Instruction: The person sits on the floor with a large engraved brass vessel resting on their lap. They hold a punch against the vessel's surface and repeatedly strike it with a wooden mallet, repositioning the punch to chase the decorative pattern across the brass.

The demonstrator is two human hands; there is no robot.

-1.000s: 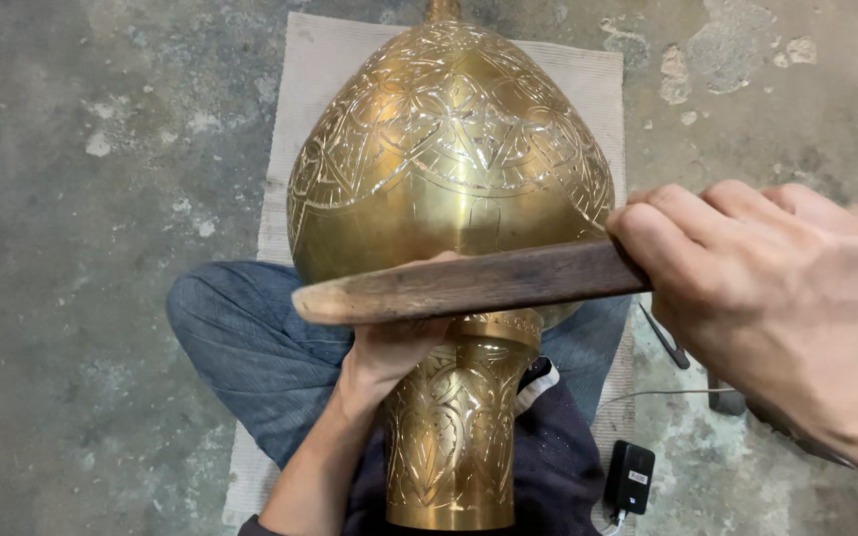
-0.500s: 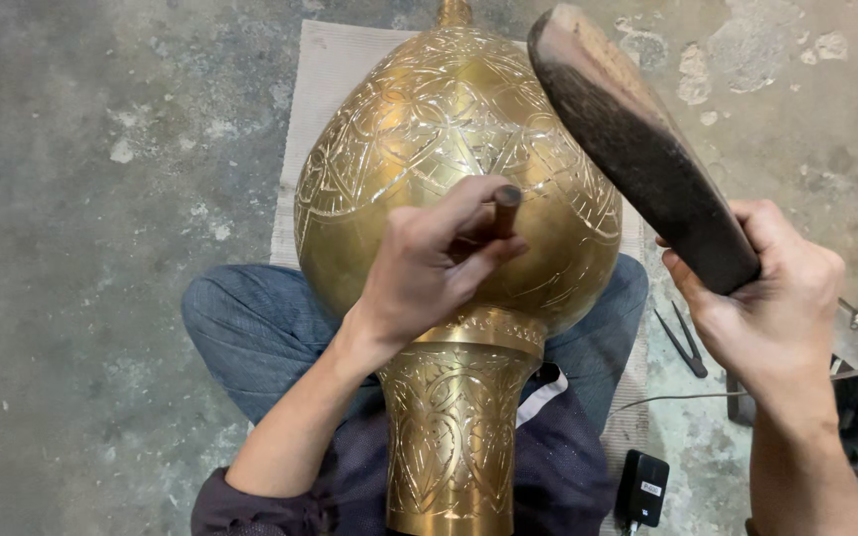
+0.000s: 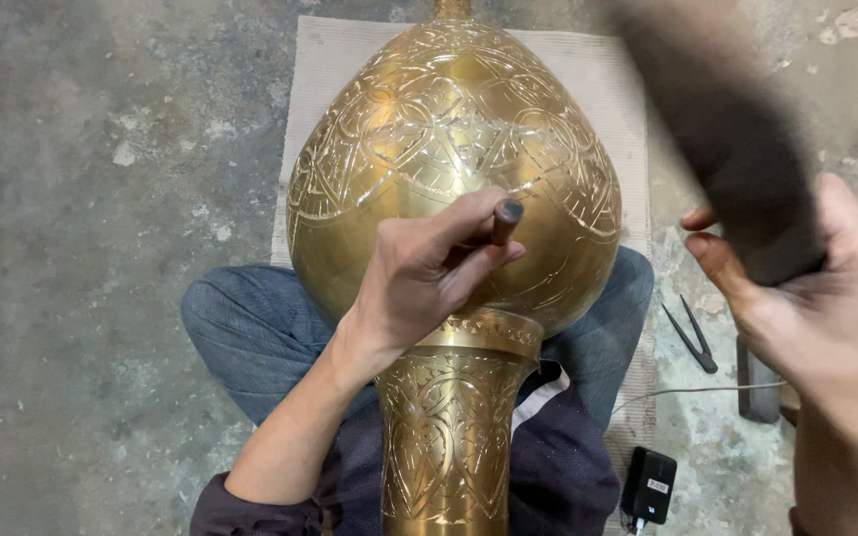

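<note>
A large engraved brass vessel (image 3: 449, 149) with a bulbous body and a narrow patterned neck lies across my lap. My left hand (image 3: 429, 273) rests on the lower part of its body and pinches a small dark metal punch (image 3: 503, 220) against the brass. My right hand (image 3: 816, 288) is raised at the right, apart from the vessel, gripping a dark wooden mallet (image 3: 727, 139) that is blurred and points up to the left.
A pale woven mat (image 3: 340, 69) lies under the vessel on the grey concrete floor (image 3: 81, 199). My jeans-clad knees (image 3: 240, 328) flank the neck. Dark dividers (image 3: 692, 337), a thin cable and a small black adapter (image 3: 647, 486) lie at the right.
The mallet went from lying across the vessel to raised at the right. My left hand moved from under the neck onto the body with the punch, where it stays.
</note>
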